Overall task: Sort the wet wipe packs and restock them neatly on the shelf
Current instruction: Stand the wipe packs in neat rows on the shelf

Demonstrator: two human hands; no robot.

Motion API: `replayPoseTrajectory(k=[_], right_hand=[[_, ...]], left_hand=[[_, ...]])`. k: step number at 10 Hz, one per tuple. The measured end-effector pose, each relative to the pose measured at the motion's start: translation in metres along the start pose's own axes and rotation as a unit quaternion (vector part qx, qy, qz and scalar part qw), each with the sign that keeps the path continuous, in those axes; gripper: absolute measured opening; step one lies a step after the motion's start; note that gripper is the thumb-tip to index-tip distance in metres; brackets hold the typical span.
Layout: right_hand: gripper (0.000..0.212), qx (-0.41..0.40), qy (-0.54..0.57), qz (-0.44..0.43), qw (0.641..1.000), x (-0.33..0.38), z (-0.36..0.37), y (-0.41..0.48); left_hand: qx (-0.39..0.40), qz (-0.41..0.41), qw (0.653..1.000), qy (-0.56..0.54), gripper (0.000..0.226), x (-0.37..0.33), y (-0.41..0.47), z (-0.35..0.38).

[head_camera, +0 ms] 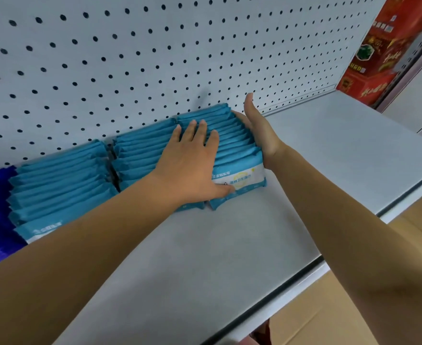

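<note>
Teal wet wipe packs (232, 135) are standing in 3 rows against the pegboard (155, 58). Left hand (192, 160) is lying spread flat over the row farthest right, while right hand (259, 130) is pressing flat, fingers together, against that row's outer side.

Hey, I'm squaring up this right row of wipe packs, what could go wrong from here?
1. The right row of wipe packs stands on edge, braced only by your right hand; letting go may let it fan out onto the bare shelf.
2. Your left hand pressing sideways could skew the middle row beside it.
</note>
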State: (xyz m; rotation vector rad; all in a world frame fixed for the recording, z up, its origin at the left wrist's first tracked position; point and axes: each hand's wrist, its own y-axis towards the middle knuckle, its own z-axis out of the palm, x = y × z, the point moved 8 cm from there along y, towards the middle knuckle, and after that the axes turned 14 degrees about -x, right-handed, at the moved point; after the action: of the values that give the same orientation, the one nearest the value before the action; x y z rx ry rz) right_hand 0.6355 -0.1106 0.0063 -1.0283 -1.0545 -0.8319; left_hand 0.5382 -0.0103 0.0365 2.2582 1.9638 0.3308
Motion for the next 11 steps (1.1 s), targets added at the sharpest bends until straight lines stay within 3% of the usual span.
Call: replayPoseTrajectory(k=[4,5,6,7,8,9,10,11], right_hand=[[0.077,0.055,-0.044,-0.010,0.997,-0.005,0.025,-0.008],[0.078,0.021,-0.139,-0.046,0.989,0.002,0.012,-0.010],[0.086,-0.004,-0.234,-0.099,0.967,0.008,-0.012,-0.022],[0.091,0.049,-0.292,-0.137,0.945,0.002,-0.032,-0.048],[0.116,0.065,-0.395,-0.163,0.902,-0.014,-0.045,-0.066],[0.110,0.007,-0.438,-0.211,0.874,-0.019,-0.047,-0.063],[0.104,-0.015,-0.416,-0.216,0.883,-0.020,-0.042,-0.061],[0.115,-0.038,-0.446,-0.228,0.865,-0.016,-0.044,-0.068]], left_hand=[[0.009,-0.019,1.000,0.007,0.127,0.009,-0.018,-0.007],[0.006,-0.021,1.000,0.005,0.127,0.009,-0.019,-0.009],[-0.005,-0.019,1.000,0.003,0.126,0.010,-0.021,-0.009],[-0.028,-0.023,0.999,-0.002,0.125,0.012,-0.024,-0.009],[-0.045,-0.024,0.999,-0.001,0.123,0.010,-0.024,-0.011],[-0.052,-0.029,0.998,-0.006,0.121,0.006,-0.023,-0.013],[-0.047,-0.030,0.998,-0.017,0.122,0.006,-0.024,-0.015],[-0.039,-0.007,0.999,-0.022,0.127,0.014,-0.034,-0.023]])
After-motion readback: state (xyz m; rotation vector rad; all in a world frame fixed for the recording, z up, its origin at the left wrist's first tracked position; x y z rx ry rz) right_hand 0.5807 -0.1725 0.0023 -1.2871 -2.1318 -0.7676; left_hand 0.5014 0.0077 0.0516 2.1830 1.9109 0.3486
